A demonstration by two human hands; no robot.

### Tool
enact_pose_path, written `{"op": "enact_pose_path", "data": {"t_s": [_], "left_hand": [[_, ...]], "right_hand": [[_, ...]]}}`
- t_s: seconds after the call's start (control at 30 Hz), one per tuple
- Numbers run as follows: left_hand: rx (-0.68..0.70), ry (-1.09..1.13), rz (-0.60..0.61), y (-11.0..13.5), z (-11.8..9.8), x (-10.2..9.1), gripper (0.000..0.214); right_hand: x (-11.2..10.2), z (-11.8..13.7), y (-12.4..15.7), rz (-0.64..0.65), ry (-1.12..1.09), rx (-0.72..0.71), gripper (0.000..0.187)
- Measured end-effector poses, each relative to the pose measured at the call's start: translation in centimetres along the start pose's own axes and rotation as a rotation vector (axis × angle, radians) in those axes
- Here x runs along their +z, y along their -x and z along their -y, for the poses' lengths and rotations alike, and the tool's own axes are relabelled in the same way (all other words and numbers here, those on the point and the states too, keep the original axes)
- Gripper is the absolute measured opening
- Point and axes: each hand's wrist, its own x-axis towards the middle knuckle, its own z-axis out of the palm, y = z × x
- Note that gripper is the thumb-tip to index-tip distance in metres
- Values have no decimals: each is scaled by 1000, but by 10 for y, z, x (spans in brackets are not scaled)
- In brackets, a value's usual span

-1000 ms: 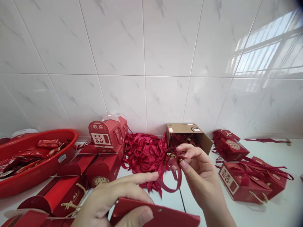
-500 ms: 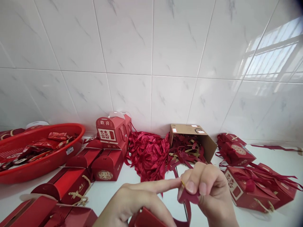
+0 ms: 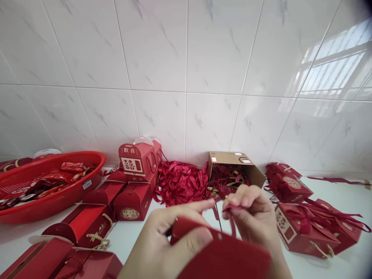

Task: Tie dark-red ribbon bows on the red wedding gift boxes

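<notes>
I note the left hand [image 3: 174,240] closed on a red box [image 3: 229,255]: thumb flat on the near face, index finger extended toward the other hand, its tip just short of it. The right hand [image 3: 252,213] is pinched nearly closed, thumb against bent fingers, on a dark red strap [image 3: 233,224] that hangs below those fingertips.

The remaining left fingers are hidden behind the box; its lower part is cut off and blurred. Whether strap and box are joined cannot be made out.

Beyond the right fingertips stands the open carton [image 3: 255,174]; beyond the left index, the ribbon heap [image 3: 183,182]. White counter [image 3: 128,232] shows between the left hand and the box row [image 3: 90,224], and between the right hand and the ribboned boxes [image 3: 310,232].
</notes>
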Motion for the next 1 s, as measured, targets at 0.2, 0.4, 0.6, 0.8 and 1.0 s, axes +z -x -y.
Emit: {"op": "enact_pose_path", "data": {"t_s": [0.2, 0.4, 0.6, 0.8, 1.0], "left_hand": [[-24, 33, -245, -17, 5, 3, 16], [128, -40, -291, -17, 9, 9, 16], [249, -104, -227, -14, 11, 11, 10], [329, -197, -167, -14, 11, 7, 9], [366, -202, -150, -12, 11, 7, 9]], "right_hand": [[-11, 26, -5, -169, -474, -121, 28], [14, 27, 6, 144, 102, -136, 16], [31, 21, 8, 155, 738, -251, 26], [31, 16, 10, 89, 783, -258, 28], [34, 9, 12, -149, 807, -332, 25]]}}
